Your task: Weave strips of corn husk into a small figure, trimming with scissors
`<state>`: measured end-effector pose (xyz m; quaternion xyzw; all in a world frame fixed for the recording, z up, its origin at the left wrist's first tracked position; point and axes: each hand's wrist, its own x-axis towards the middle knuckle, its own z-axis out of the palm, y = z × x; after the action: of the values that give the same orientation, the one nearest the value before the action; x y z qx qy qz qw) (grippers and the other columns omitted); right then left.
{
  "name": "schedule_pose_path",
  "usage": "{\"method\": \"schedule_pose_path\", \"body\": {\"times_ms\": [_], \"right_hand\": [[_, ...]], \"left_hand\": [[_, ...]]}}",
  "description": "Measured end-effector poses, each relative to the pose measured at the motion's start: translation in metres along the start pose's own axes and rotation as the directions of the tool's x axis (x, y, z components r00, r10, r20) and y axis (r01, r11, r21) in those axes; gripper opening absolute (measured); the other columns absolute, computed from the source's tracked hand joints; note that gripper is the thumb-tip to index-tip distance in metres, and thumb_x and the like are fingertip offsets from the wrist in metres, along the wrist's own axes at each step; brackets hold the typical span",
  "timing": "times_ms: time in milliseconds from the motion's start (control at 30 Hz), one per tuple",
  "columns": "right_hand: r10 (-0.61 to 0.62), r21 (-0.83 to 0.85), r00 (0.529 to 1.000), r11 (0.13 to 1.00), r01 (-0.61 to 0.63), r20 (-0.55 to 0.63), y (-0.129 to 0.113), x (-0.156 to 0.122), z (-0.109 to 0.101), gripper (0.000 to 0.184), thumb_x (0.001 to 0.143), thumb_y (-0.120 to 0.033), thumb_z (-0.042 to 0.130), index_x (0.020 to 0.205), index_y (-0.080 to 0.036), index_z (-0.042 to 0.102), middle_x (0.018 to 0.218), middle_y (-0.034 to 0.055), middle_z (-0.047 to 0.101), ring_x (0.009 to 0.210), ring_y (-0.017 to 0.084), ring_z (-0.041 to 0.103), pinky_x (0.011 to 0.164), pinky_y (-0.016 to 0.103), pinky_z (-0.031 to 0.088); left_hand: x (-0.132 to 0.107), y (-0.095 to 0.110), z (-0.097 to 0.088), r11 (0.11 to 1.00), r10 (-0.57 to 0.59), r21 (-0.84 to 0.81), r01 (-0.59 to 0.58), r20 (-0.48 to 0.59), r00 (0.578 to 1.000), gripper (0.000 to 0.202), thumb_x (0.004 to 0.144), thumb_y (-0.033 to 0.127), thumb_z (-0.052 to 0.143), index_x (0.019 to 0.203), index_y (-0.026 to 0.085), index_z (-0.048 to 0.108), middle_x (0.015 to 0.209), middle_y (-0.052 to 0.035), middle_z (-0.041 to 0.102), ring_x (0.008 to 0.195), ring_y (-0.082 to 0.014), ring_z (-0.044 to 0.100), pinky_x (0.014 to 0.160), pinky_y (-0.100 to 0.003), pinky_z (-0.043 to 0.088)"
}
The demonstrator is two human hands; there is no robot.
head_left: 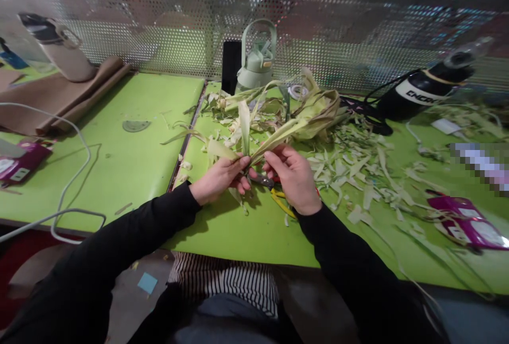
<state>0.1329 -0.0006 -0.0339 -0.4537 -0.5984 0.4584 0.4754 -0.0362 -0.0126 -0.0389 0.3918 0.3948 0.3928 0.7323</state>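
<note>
Step in hand, apparently: arranging pale-green, ribbon-like dried husk strips (244, 124). Left hand (222, 177) pinches their base; right hand (295, 178) pinches alongside. Next move likely requires steady left grip.

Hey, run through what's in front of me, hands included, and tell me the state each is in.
Left hand: closed, pinching husk strips
Right hand: fingertips pinched on husk
Husk strips: held, upper ends fanned apart
Pliers: lying on the table, partly hidden; open or shut unclear
Green bottle: upright, carry handle raised
Brown sheet: partly rolled
Husk scraps: scattered
</note>
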Motion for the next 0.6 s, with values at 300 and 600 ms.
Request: {"method": "schedule_pose_path", "body": {"times_ms": [300, 600], "right_hand": [[-0.093, -0.009, 0.992, 0.996, 0.092, -0.082, -0.001, 0.002, -0.001, 0.024, 0.082, -0.041, 0.07, 0.094, -0.023, 0.06, 0.075, -0.0032, 0.055, 0.052, 0.008, 0.045, 0.044, 0.023, 0.038], [-0.301, -0.364, 0.947, 0.899, 0.244, -0.109, -0.001, 0.002, -0.007, 0.019, 0.089, -0.04, 0.065, 0.093, -0.022, 0.065, 0.08, 0.0, 0.055, 0.061, 0.012, 0.047, 0.054, 0.027, 0.041]], "left_hand": [[0.002, 0.002, 0.003, 0.998, -0.02, 0.06, 0.022, -0.027, 0.999, 0.02, 0.101, 0.017, 0.041, 0.088, 0.012, 0.055, 0.069, 0.002, 0.061, 0.041, -0.0031, 0.054, 0.039, -0.015, 0.044], [0.007, -0.011, 0.001, 0.981, 0.015, 0.193, -0.022, 0.038, 0.999, 0.018, 0.1, 0.02, 0.044, 0.088, 0.014, 0.056, 0.067, 0.0031, 0.059, 0.04, -0.005, 0.056, 0.038, -0.017, 0.046]]}}
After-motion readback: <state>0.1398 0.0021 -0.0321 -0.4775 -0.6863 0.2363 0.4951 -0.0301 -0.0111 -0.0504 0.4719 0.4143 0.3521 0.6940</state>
